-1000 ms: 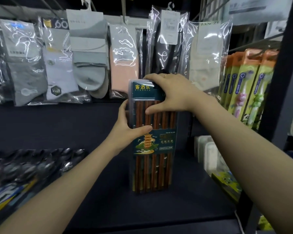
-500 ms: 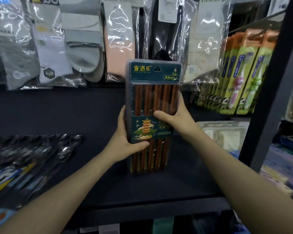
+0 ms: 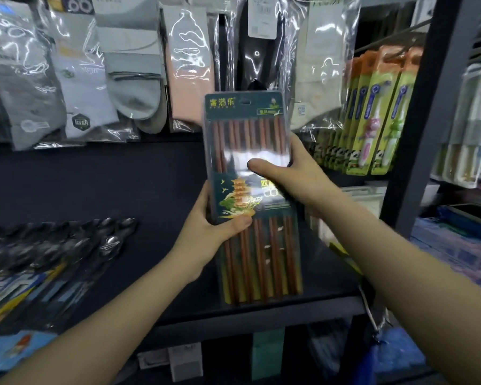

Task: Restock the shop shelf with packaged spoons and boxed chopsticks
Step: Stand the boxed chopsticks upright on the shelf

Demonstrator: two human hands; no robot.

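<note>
Head view, boxed chopsticks [image 3: 250,195] being held upright, left hand [image 3: 206,234] clasping lower left edge, right hand [image 3: 295,179] clasping right edge, packaged spoons [image 3: 53,254] lying on shelf [image 3: 150,190] left.

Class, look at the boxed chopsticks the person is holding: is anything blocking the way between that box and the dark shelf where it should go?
Nothing visible blocks it. Both the left hand and the right hand grip the chopstick box upright over a bare stretch of the dark shelf. The packaged spoons lie well to the left, the white containers to the right.
</note>
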